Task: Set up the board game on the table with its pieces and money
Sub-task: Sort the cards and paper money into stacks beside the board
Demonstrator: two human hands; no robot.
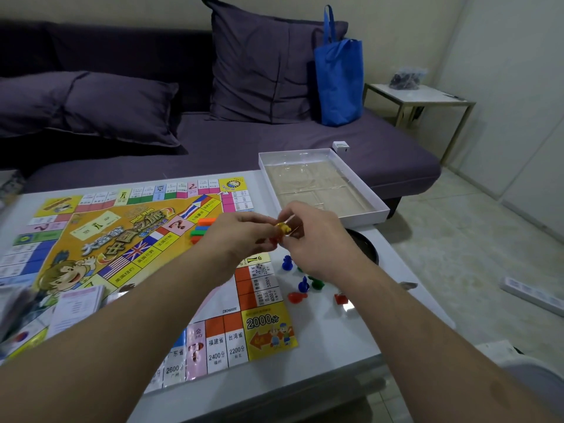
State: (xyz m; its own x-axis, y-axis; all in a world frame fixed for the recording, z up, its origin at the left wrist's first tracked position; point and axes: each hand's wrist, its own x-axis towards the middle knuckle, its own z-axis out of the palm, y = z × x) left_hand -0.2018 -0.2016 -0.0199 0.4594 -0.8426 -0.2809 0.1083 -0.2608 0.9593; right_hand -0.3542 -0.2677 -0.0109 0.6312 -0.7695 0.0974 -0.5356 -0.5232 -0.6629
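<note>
A: We have both hands raised over the right part of the game board, which lies flat on the white table. Our left hand and right hand meet fingertip to fingertip around a small yellow pawn.

B: So the grip is narrow on both sides?

A: Yes. Each hand pinches that yellow pawn between curled fingers; it sits right in the gap where the two hands touch, above the table and clear of the board. Something red shows just under our left fingers, but we cannot tell what it is.

B: And the other pieces?

A: Below our right wrist, on the bare table beside the board's right edge, lie loose pawns: a blue pawn upright, a second blue pawn, a green pawn, a red pawn on its side and a red piece further right. A white die rests on the board's edge. A stack of colored blocks sits on the board behind our left hand.

B: The money?

A: A pile of paper cards lies on the board's near left. The open box stands at the table's far right corner, next to the purple sofa.
</note>
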